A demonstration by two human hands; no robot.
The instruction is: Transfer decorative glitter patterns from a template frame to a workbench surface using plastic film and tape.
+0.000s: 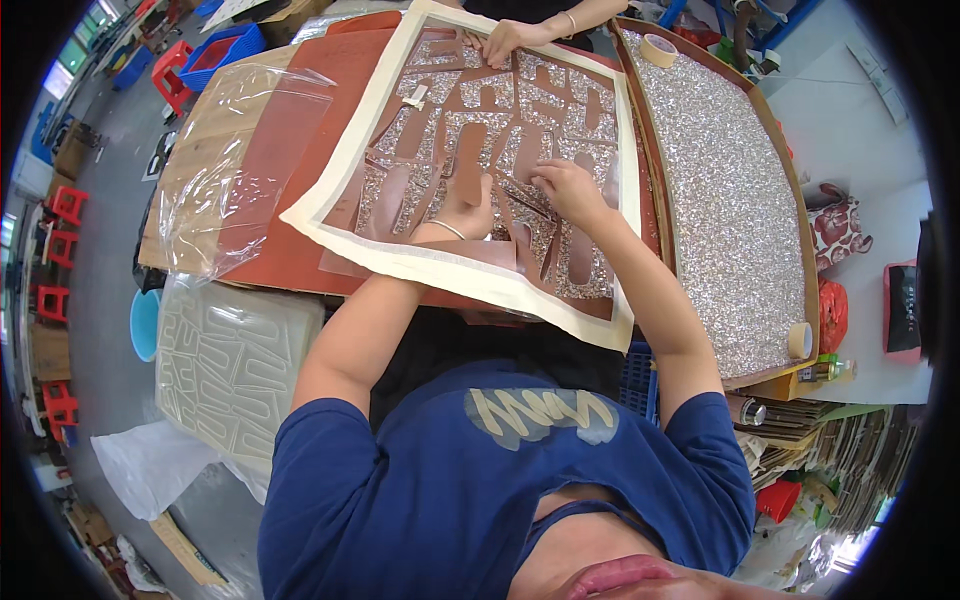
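Note:
A cream-bordered sheet [375, 95] lies across the work table, its middle covered in glitter with brown cut-out shapes. My left hand [467, 212] is closed around the lower end of a long, round-ended brown piece [469, 160], raised over the sheet. My right hand [572, 190] has its fingertips pinched together at the glittery surface, beside another brown piece [528, 152]; what they grip, if anything, is too small to tell. At the far edge, another person's hand [512, 42] reaches onto the same sheet.
Right of the sheet lies a glitter-covered board [720, 190], with tape rolls [658, 50] at its far end and near edge. Clear plastic film [250, 170] covers the table's left side. A translucent moulded sheet [225, 360] sits nearer me, beside a blue basin [146, 325].

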